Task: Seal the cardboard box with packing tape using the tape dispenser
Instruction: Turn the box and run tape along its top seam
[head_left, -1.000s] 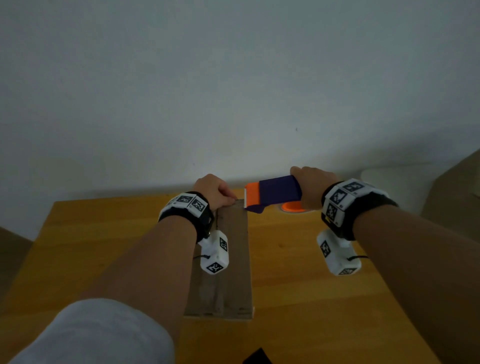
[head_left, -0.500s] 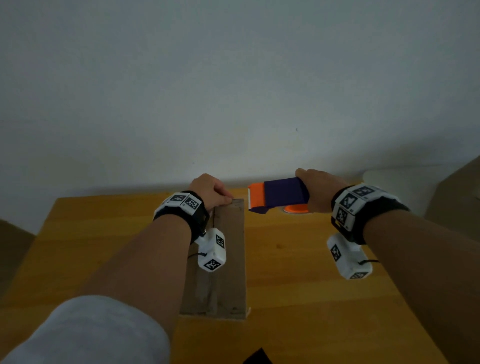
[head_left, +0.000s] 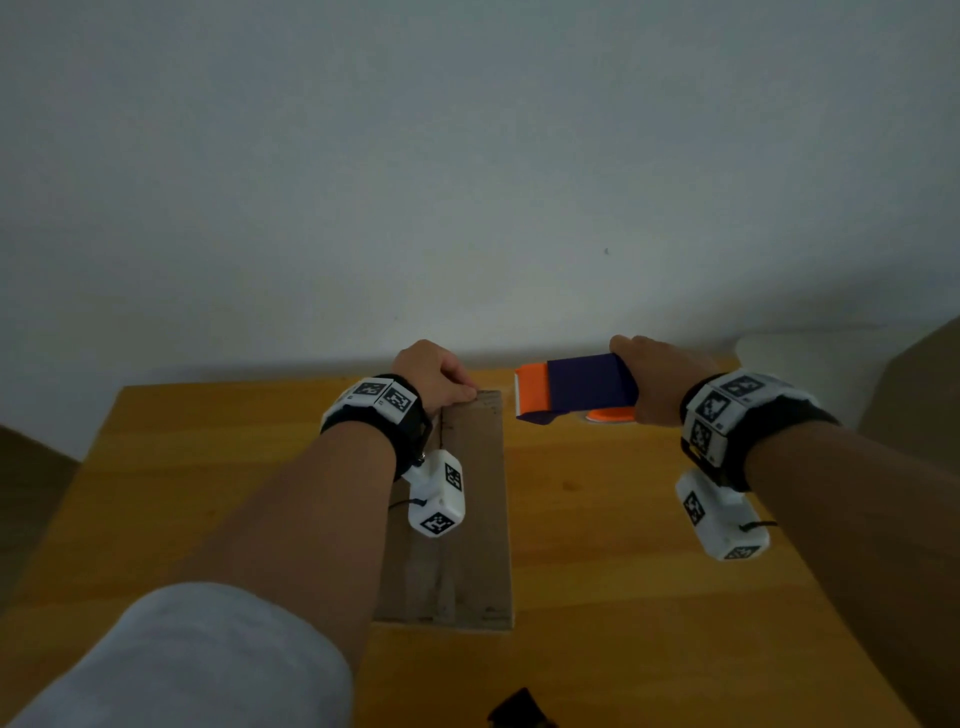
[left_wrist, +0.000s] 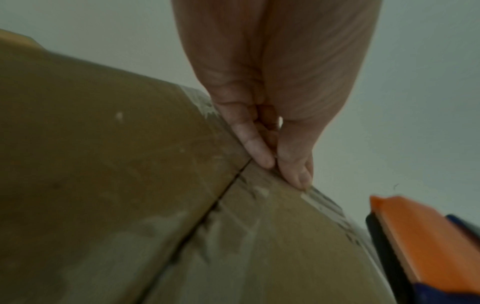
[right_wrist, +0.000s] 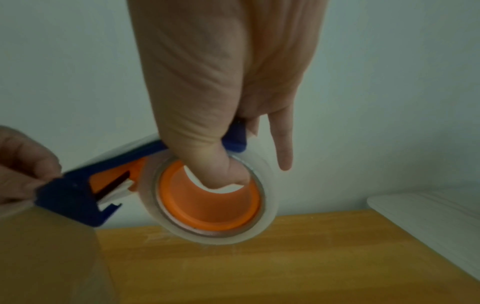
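A long flat cardboard box (head_left: 483, 561) lies lengthwise on the wooden table, its centre seam (left_wrist: 207, 209) showing. My left hand (head_left: 467, 397) sits at the box's far end, thumb and forefinger (left_wrist: 262, 156) pinched together on the far edge. My right hand (head_left: 654, 379) grips the blue and orange tape dispenser (head_left: 582, 387), held in the air just right of that end. In the right wrist view my thumb (right_wrist: 223, 172) hooks into the orange core of the clear tape roll (right_wrist: 267, 205). Any clear tape between dispenser and box cannot be made out.
The wooden table (head_left: 623, 571) runs up to a plain wall. A white flat object (right_wrist: 428, 216) lies beyond the table's right far corner, beside a brown shape (head_left: 924, 374). A small dark item (head_left: 519, 709) sits at the near edge.
My right hand has carried the dispenser to the right, away from the box's far end. The left hand has kept its place on the far edge.
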